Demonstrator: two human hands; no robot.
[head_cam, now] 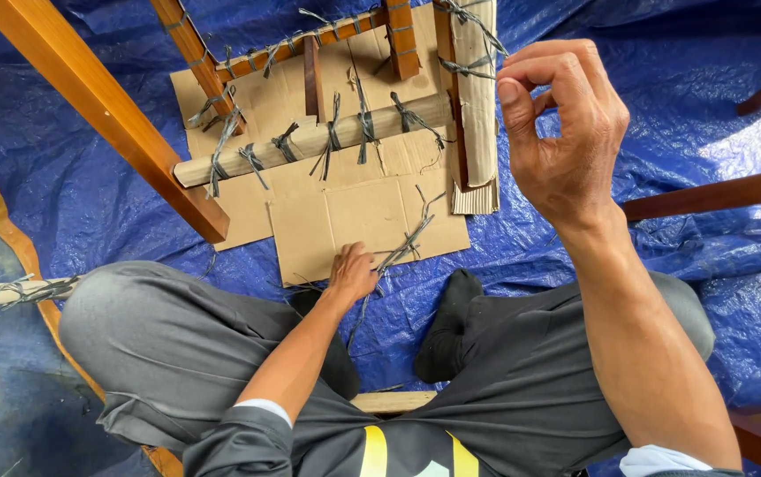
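My left hand [351, 272] reaches down to the flat cardboard sheet [345, 216] and closes on a bundle of grey twisted ties [405, 243] lying there. My right hand [566, 132] is raised at the upper right, fingers curled, thumb and forefinger pinched near a grey tie on the cardboard-wrapped upright piece [477, 97]. A cardboard-wrapped rail [318, 140] bound with several grey ties crosses a brown wooden frame [106, 115]. I sit cross-legged in grey trousers and dark socks.
A blue tarp [645, 106] covers the floor. Brown wooden furniture parts [751, 190] stand at the right edge. Another wrapped piece with ties [9, 291] lies at the left. A wooden board [393, 402] shows between my legs.
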